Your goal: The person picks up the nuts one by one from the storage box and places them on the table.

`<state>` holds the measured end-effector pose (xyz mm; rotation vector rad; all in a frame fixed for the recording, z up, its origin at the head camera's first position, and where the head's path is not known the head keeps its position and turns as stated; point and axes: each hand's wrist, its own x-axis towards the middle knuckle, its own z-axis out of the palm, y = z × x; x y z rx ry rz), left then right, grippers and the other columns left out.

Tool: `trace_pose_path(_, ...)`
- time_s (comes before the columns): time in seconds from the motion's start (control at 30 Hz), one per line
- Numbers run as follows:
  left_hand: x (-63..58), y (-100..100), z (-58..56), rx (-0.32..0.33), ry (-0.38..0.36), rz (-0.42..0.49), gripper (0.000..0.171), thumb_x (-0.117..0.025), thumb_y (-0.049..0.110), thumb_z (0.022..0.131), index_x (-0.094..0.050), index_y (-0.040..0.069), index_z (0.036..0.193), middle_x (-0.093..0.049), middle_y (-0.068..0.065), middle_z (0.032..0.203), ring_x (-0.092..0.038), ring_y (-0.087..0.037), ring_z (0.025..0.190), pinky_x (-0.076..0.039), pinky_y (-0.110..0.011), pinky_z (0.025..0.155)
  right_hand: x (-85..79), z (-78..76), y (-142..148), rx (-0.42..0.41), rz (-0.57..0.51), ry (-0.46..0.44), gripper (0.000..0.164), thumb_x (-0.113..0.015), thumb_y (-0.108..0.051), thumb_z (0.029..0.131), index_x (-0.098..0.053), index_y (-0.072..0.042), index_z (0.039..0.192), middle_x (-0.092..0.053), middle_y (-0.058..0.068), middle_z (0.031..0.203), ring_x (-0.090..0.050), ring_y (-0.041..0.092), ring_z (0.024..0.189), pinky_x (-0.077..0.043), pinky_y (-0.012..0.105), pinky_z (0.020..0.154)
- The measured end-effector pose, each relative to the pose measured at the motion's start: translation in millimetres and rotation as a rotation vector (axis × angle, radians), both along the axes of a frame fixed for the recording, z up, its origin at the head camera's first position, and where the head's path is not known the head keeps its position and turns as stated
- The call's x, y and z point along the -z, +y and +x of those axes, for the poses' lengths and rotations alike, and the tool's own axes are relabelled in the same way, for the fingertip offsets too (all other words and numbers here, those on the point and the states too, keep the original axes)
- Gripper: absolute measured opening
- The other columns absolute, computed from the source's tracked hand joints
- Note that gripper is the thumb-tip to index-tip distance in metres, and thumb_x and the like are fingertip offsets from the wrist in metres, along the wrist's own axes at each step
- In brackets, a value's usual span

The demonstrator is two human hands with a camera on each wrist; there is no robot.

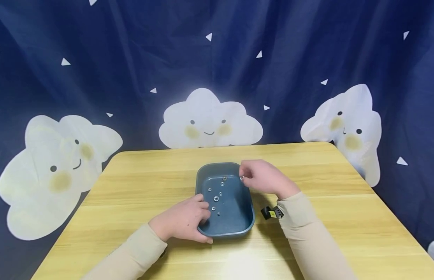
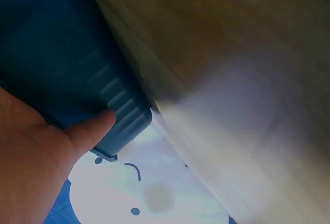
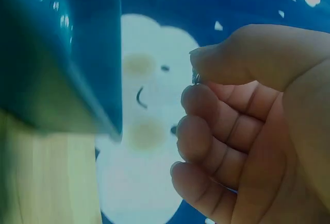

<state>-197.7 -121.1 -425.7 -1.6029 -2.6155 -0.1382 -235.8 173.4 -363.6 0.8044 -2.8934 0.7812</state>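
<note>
A dark blue-green plastic tray [image 1: 234, 212] rests on the table with several small shiny metal nuts [image 1: 216, 198] scattered on its bottom, mostly toward its left side. My left hand [image 1: 185, 219] grips the tray's near left corner, fingers curled over the rim and the thumb [image 2: 95, 130] against the outer wall. Over the far right rim, my right hand [image 1: 266, 177] pinches one small metal nut [image 3: 196, 76] between thumb and index fingertip. Its other fingers [image 3: 196, 139] are curled in. Most of the pinched nut is hidden by the fingertips.
The light wooden table [image 1: 150, 182] extends around the tray on all sides. Behind it hangs a dark blue curtain [image 1: 139, 46] with cloud faces and small white triangles. A black strap end with a yellow label [image 1: 272, 214] sticks out from the right wrist beside the tray.
</note>
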Motion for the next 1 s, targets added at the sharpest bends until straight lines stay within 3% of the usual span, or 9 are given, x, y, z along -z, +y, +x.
trace_pose_path(0.2,-1.5,2,0.6,-0.009,-0.007,-0.019,0.055,-0.071,0.073,0.075,-0.049,0.024,0.066,-0.033,0.014,0.071,-0.030,-0.012,0.075,-0.031,-0.024,0.068,8.6,-2.3,25,0.055,0.011,-0.018,0.010,-0.066,-0.009,0.084,-0.062,-0.018,0.086,-0.058,-0.009,0.071,-0.054,0.014,0.068,-0.046,0.036,0.067)
trace_pose_path(0.5,-2.0,3,0.0,-0.002,0.006,-0.020,0.054,-0.071,0.072,0.074,-0.048,0.024,0.066,-0.034,0.014,0.071,-0.030,-0.012,0.075,-0.030,-0.025,0.069,34.6,-11.4,51,0.090,0.134,-0.094,0.010,-0.065,-0.006,0.082,-0.061,-0.015,0.086,-0.060,-0.005,0.078,-0.055,0.017,0.075,-0.046,0.039,0.073)
trace_pose_path(0.73,-1.0,3,0.1,-0.003,0.001,-0.022,0.053,-0.071,0.072,0.074,-0.048,0.024,0.066,-0.034,0.014,0.071,-0.031,-0.012,0.075,-0.031,-0.025,0.069,58.9,-18.2,59,0.112,0.173,-0.198,0.011,-0.064,-0.005,0.081,-0.061,-0.015,0.086,-0.061,-0.003,0.082,-0.056,0.018,0.079,-0.046,0.039,0.076)
trace_pose_path(1.0,-1.0,1,0.6,-0.014,-0.009,-0.027,0.053,-0.071,0.072,0.074,-0.049,0.024,0.067,-0.035,0.014,0.072,-0.031,-0.012,0.075,-0.031,-0.024,0.069,67.7,-23.0,59,0.120,0.193,-0.224,0.010,-0.064,-0.005,0.084,-0.063,-0.014,0.089,-0.062,-0.002,0.086,-0.056,0.019,0.081,-0.047,0.040,0.078)
